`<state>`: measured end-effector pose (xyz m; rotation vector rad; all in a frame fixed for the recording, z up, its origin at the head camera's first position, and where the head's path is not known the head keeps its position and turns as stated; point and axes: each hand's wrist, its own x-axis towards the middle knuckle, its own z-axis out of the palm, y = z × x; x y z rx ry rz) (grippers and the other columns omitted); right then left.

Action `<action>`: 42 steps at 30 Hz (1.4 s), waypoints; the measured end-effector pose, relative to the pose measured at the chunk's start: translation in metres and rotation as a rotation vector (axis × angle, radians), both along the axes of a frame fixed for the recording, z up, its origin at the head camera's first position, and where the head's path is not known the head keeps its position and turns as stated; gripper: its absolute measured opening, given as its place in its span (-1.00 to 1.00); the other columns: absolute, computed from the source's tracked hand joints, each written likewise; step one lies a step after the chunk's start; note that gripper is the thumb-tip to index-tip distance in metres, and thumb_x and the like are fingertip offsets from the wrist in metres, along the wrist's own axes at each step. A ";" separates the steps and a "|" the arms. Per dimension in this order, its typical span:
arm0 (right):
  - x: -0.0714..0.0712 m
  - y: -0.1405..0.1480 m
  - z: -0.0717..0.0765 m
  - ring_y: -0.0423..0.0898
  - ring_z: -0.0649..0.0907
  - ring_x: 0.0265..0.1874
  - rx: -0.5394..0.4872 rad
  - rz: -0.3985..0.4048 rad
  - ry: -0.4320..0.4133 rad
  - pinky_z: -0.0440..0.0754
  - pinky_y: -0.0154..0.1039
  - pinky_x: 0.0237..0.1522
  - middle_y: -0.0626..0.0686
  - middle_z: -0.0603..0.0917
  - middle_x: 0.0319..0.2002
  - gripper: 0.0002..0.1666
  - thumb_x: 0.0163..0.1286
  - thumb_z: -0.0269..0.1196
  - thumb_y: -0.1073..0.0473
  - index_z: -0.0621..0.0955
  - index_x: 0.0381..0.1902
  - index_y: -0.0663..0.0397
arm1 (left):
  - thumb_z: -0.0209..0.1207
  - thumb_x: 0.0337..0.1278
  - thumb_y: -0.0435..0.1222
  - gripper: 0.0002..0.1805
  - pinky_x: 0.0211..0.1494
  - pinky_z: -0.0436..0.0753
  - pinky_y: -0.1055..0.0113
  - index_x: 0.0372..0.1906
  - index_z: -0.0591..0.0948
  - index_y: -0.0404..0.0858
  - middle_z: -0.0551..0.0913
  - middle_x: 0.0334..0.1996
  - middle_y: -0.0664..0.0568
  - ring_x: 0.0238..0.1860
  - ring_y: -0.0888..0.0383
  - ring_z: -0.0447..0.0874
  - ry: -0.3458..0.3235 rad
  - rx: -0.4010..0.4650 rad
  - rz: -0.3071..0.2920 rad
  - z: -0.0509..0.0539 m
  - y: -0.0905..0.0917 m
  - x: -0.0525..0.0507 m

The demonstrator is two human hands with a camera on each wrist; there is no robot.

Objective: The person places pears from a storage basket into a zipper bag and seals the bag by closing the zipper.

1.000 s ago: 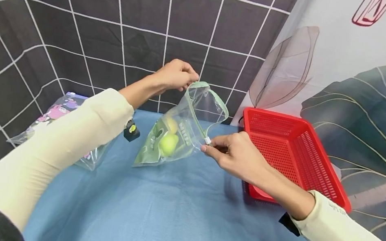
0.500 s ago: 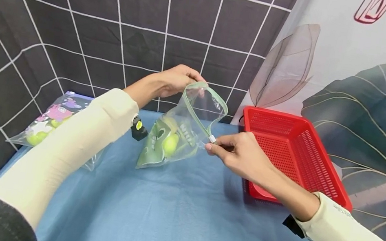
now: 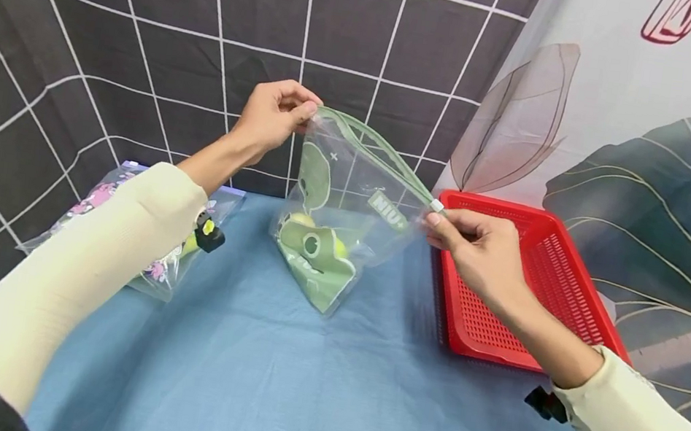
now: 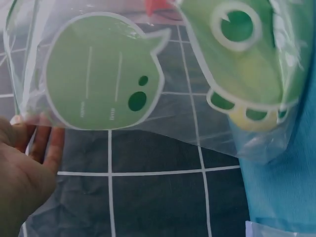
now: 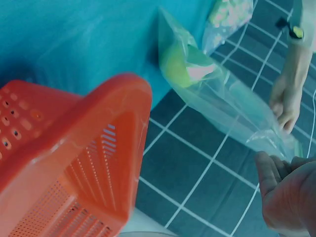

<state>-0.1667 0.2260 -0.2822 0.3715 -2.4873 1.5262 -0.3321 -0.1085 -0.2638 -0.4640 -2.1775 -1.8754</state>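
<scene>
A clear zip bag (image 3: 357, 180) with green cartoon prints hangs between both hands, its green zip strip stretched along the top. The left hand (image 3: 273, 117) pinches the strip's upper left corner. At the lower right end, the right hand (image 3: 480, 249) pinches the bag's edge beside the white slider (image 3: 436, 205). Yellow-green round fruits (image 3: 339, 248) lie in the bottom of the bag, partly hidden by the print; their kind is hard to tell. In the left wrist view, the left hand (image 4: 34, 163) holds the bag's edge. The right wrist view shows the right hand (image 5: 291, 192) at the bag's mouth.
A red perforated plastic basket (image 3: 503, 344) stands to the right on the blue cloth (image 3: 293, 400). Another printed zip bag (image 3: 103, 192) lies at the left, partly behind the left sleeve. A dark tile-patterned backdrop (image 3: 268, 13) rises behind.
The left hand has moved left and up, the right hand right and up. The bag's round mouth has been drawn into a straight, narrow line, and the bag has turned its printed side forward.
</scene>
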 end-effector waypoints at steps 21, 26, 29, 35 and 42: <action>-0.048 0.021 0.012 -0.13 0.95 -0.35 -0.431 0.138 0.111 0.93 -0.20 -0.22 0.04 0.94 -0.30 -0.88 0.56 0.40 0.45 0.81 -0.03 0.33 | 0.26 0.59 -0.52 -0.88 -0.29 0.87 0.43 -0.01 0.79 -0.40 0.75 -0.38 0.12 -0.44 0.29 0.80 0.256 0.081 -0.016 0.011 -0.044 0.056; -0.046 0.012 0.009 -0.12 0.97 -0.19 -0.439 0.170 0.099 0.93 -0.23 -0.02 0.04 0.96 -0.16 -0.87 0.66 0.32 0.36 0.78 0.03 0.28 | 0.26 0.60 -0.50 -0.88 -0.30 0.89 0.39 0.02 0.76 -0.46 0.78 -0.35 0.09 -0.37 0.27 0.84 0.257 0.117 0.015 0.004 -0.048 0.058; -0.047 0.006 0.008 -0.11 0.96 -0.18 -0.462 0.180 0.158 0.93 -0.23 0.02 0.05 0.96 -0.12 -0.82 0.64 0.33 0.40 0.78 0.09 0.32 | 0.28 0.60 -0.47 -0.88 -0.31 0.89 0.38 0.03 0.78 -0.42 0.78 -0.33 0.10 -0.34 0.27 0.86 0.249 0.108 0.063 0.003 -0.048 0.061; -0.057 -0.002 0.010 -0.13 0.95 -0.29 -0.466 0.164 0.225 0.94 -0.23 -0.08 0.04 0.94 -0.23 -0.86 0.57 0.38 0.45 0.80 0.02 0.34 | 0.29 0.61 -0.45 -0.84 -0.36 0.89 0.34 0.05 0.77 -0.47 0.78 -0.37 0.13 -0.38 0.29 0.86 0.283 0.091 0.096 -0.001 -0.050 0.068; -0.072 -0.006 0.015 -0.20 0.91 -0.42 -0.511 0.094 0.035 0.93 -0.28 -0.18 -0.02 0.91 -0.34 -0.85 0.54 0.42 0.45 0.85 -0.15 0.14 | 0.28 0.60 -0.45 -0.84 -0.39 0.88 0.34 0.01 0.77 -0.50 0.78 -0.39 0.14 -0.45 0.28 0.81 0.312 0.070 0.076 -0.004 -0.053 0.065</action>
